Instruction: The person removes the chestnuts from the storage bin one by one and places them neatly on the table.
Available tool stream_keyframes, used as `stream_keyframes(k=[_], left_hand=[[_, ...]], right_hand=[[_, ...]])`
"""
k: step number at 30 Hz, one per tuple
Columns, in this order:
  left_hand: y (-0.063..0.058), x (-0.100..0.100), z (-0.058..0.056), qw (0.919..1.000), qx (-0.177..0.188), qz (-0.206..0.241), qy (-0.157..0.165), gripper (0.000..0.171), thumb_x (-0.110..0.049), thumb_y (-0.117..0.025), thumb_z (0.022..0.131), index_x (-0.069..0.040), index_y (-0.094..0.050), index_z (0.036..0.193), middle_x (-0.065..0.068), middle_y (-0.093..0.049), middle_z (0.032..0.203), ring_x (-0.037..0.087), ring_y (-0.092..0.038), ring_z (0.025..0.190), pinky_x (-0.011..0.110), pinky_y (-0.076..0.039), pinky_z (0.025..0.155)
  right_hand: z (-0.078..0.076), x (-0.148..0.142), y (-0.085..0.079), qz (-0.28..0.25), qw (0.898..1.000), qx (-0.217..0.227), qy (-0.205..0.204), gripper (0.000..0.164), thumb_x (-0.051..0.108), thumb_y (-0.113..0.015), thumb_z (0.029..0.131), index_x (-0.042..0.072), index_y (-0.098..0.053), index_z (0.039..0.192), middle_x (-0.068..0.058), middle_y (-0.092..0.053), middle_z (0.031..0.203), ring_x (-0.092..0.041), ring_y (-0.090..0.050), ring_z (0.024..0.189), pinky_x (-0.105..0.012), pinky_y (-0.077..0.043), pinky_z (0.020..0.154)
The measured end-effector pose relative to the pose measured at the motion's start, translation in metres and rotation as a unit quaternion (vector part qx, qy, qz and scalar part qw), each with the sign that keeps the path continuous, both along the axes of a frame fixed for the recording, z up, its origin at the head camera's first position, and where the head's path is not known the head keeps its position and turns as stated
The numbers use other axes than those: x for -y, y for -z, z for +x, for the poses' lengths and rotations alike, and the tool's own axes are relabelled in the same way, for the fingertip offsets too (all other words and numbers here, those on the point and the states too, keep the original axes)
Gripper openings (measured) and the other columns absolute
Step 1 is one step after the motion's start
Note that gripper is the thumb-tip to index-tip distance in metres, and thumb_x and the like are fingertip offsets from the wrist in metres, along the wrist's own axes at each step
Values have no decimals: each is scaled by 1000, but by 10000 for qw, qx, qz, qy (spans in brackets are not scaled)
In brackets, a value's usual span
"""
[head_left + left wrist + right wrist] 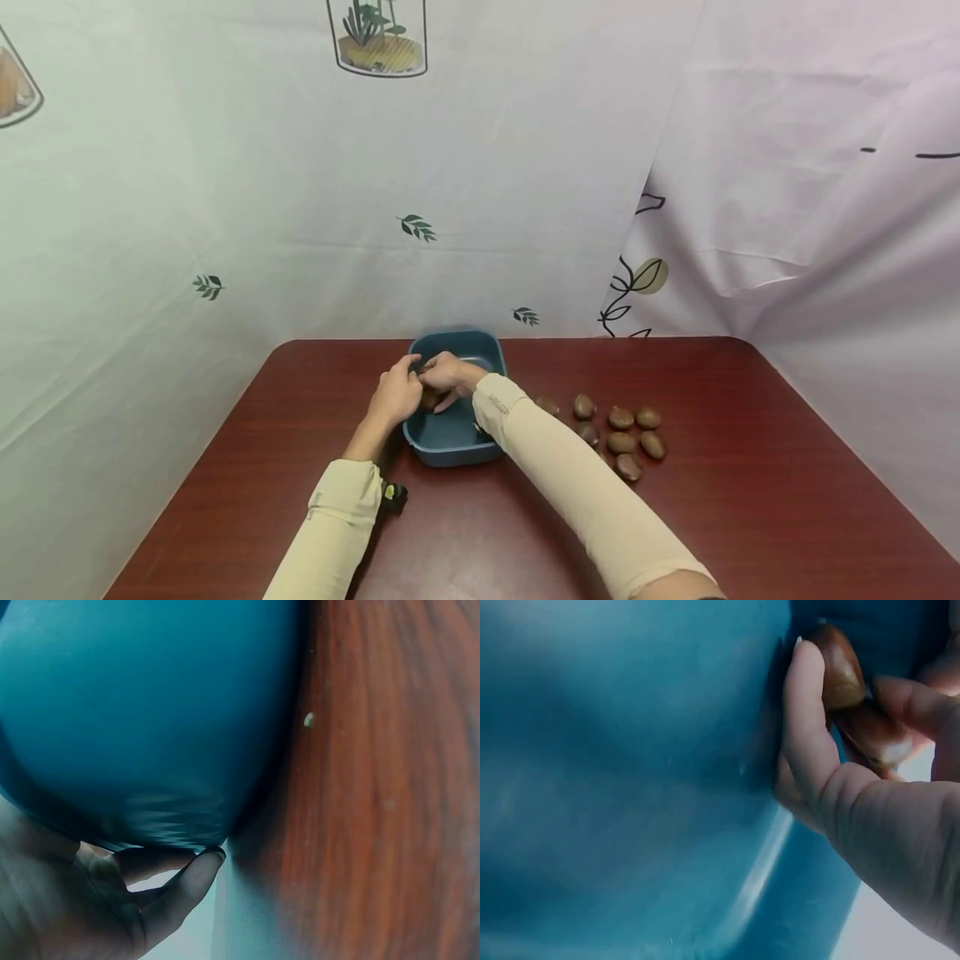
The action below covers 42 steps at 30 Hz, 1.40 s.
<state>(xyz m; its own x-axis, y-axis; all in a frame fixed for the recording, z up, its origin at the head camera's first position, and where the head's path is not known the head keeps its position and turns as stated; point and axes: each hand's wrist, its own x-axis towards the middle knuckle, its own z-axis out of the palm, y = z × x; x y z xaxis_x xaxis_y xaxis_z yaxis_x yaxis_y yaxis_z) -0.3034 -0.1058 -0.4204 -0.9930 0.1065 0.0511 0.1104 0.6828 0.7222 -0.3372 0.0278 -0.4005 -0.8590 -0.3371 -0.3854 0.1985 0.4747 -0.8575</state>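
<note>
A blue plastic basin stands at the table's back edge. My left hand is at its left rim; in the left wrist view the thumb bends against the outer wall, with the other fingers partly hidden behind the rim. Reaching inside, my right hand holds brown chestnuts near the left wall. The right wrist view shows one glossy chestnut against a finger and a second chestnut just below it, within the same grasp. Both hands are close together at the rim.
Several loose chestnuts lie on the reddish-brown table right of the basin, some partly covered by the right sleeve. A white patterned cloth hangs right behind the table.
</note>
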Motion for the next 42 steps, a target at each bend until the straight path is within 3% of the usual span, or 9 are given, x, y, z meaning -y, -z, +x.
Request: stream_keyframes(k=[4,8,15,20,25,31,37,39,42], left_hand=[[0,0,0,10000,-29,-33,-30,45,-13,-33,104,-8,-44,148,21,-65,113,34,-64,87,47,-49,74],[0,-2,1,9999,52,5,88,46,-13,-32,104,-8,-43,149,16,-58,78,22,-45,53,37,-39,56],[-1,-4,2,9999,89,43,131,46,-13,-33,104,-8,-43,148,12,-57,75,17,-39,49,33,-37,52],[-2,-6,2,9994,297,77,142,46,-14,-33,104,-11,-41,150,10,-51,63,15,-34,45,31,-34,46],[-3,-8,2,9994,288,-14,185,45,-14,-35,105,-10,-42,149,11,-52,70,16,-35,47,31,-34,48],[-3,-4,2,9998,109,-119,63,45,-14,-36,104,-10,-44,148,14,-55,79,21,-43,56,35,-36,55],[2,-1,2,9998,106,-117,74,46,-15,-34,104,-10,-43,149,22,-59,128,25,-51,65,36,-38,56],[1,-1,3,9999,91,-114,86,46,-14,-35,104,-9,-43,149,24,-55,135,26,-52,66,36,-38,57],[-1,0,3,9999,52,-89,105,46,-14,-36,104,-9,-43,149,24,-58,130,25,-50,62,36,-38,56]], right_hand=[[4,-6,-4,214,9987,35,-454,23,12,-59,97,4,-71,116,-10,-66,99,-24,-66,79,-38,-58,63],[11,-9,-11,690,9912,-49,-1131,18,11,-61,96,3,-71,109,-10,-67,94,-23,-68,74,-34,-57,61],[26,-8,-35,1463,9703,-772,-1767,11,5,-62,95,1,-71,99,-13,-67,82,-23,-69,67,-31,-56,60],[36,-17,-56,1442,9691,-946,-1764,12,2,-63,95,-4,-73,95,-13,-67,82,-27,-71,74,-36,-58,70],[48,-41,-79,1067,9782,-600,-1678,21,1,-59,97,-4,-68,116,-12,-66,105,-27,-71,88,-42,-56,83],[64,-80,-95,689,9804,-559,-1760,22,1,-58,98,-4,-63,119,-14,-66,109,-27,-71,91,-38,-57,80],[85,-143,-87,721,9749,-1207,-1726,22,11,-66,95,0,-69,114,-8,-72,92,-30,-71,83,-39,-57,73],[94,-167,-83,757,9767,-1330,-1503,22,12,-68,94,0,-70,112,-7,-72,89,-29,-71,78,-42,-57,72],[110,-203,-73,676,9838,-1268,-1068,22,8,-68,93,-3,-69,111,-9,-72,88,-28,-70,76,-43,-57,68]])
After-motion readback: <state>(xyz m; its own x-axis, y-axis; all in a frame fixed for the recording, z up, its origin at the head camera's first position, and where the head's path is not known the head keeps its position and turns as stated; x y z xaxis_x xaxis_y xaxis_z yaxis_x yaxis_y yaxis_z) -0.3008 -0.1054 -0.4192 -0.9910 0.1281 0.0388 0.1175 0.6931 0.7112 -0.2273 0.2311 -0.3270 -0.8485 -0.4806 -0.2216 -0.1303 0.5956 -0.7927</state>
